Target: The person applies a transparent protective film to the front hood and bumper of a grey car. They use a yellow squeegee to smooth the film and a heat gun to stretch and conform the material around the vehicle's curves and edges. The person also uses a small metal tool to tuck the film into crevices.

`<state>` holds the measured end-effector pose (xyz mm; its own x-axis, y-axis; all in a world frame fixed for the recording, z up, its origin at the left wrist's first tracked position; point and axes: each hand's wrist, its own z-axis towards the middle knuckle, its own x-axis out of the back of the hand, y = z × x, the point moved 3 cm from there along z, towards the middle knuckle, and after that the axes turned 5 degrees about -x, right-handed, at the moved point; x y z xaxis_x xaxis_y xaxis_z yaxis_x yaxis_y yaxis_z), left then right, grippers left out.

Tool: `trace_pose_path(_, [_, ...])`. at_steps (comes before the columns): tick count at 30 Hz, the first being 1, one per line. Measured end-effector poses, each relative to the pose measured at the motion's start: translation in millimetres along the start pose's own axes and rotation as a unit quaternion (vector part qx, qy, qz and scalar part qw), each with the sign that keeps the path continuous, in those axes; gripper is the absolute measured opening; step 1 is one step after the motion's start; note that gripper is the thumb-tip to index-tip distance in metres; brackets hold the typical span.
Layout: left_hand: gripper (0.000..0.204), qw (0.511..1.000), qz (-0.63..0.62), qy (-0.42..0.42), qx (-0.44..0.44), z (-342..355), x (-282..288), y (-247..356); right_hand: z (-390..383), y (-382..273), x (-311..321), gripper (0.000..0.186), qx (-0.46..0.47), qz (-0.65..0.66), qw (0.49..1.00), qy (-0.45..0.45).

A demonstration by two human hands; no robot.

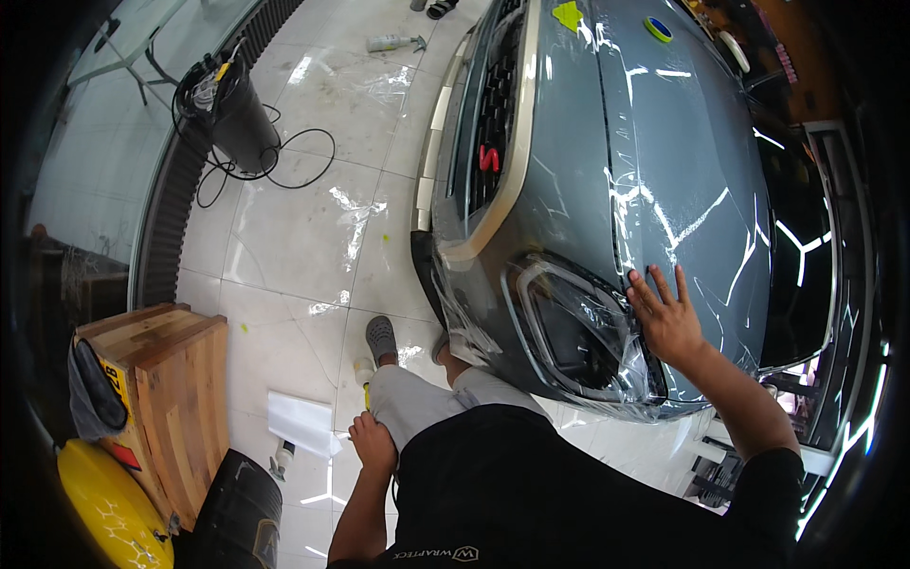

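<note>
My right hand (668, 318) lies with fingers spread on the grey car's front corner (706, 218), near a long seam under clear film. Loose, wrinkled film covers the headlamp housing (578, 332) below it. My left hand (373, 441) is curled by my left thigh, beside a narrow yellow-and-white item (366, 389); I cannot make out what, if anything, it grips. A yellow squeegee (567, 15) and a green-and-blue tape roll (658, 28) rest higher on the car.
Wooden crate (180, 427), yellow panel (109, 493) and black panel (227, 522) at lower left. Black cylindrical container (242, 133) with looped cable on the tiled floor, beside a glass wall. Spray bottle (389, 44) lies farther off; white sheet (299, 422) near my feet.
</note>
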<state>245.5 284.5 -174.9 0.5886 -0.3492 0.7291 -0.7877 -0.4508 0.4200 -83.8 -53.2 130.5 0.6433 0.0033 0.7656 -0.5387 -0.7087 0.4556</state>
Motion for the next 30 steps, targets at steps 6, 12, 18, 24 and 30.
trace_pose_path(6, [0.021,0.985,-0.076,0.079,-0.135,-58.0,69.9,17.5,1.6,-1.0,0.0,0.053,-0.009,0.001,1.000,-0.008])
trace_pose_path(12, [0.015,0.976,-0.073,0.071,-0.191,-57.4,176.6,-25.6,-3.7,0.9,-2.2,0.056,-0.014,0.016,0.999,-0.037])
trace_pose_path(18, [0.017,0.768,-0.397,0.202,-0.460,-24.0,318.1,150.7,-2.1,8.0,-1.3,0.056,-0.004,0.021,0.999,-0.039])
trace_pose_path(24, [0.033,0.570,-0.575,0.168,-0.562,-33.7,318.7,199.1,-5.7,8.2,-9.2,0.050,-0.017,0.066,0.998,0.009])
trace_pose_path(30, [0.034,0.463,-0.662,0.265,-0.527,-44.0,290.7,255.7,-11.6,18.4,-19.8,0.048,-0.003,0.108,0.993,0.044])
